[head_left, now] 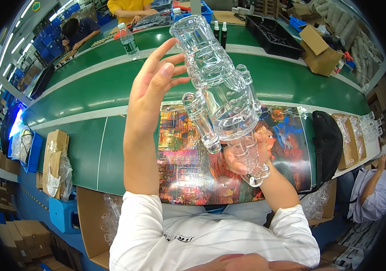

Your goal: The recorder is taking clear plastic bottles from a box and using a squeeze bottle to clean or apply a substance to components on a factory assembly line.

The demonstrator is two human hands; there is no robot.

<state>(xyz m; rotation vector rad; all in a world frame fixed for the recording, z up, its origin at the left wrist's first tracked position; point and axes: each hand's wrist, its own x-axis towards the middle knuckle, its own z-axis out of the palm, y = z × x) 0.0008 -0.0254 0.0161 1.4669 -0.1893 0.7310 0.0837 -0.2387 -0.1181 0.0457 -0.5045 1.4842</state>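
A large clear moulded vessel (215,99), glassy and ribbed, slants up in front of me over the bench. It has a wide round mouth at the top, slim tubes along both sides and a narrower neck at the bottom. My right hand (234,163) is wrapped round that lower neck; part of the hand shows only through the clear wall. My left hand (150,88) is raised at the vessel's upper left side, its fingers apart and bent a little. The index fingertip is at the rim; whether it touches I cannot tell.
A glossy colourful printed mat (181,176) covers the near bench. A black bag (326,144) lies at its right, beside a carton of clear parts (349,135). Beyond runs a green conveyor (111,88) with a water bottle (129,43) and black tray (274,36). Two people sit or stand across.
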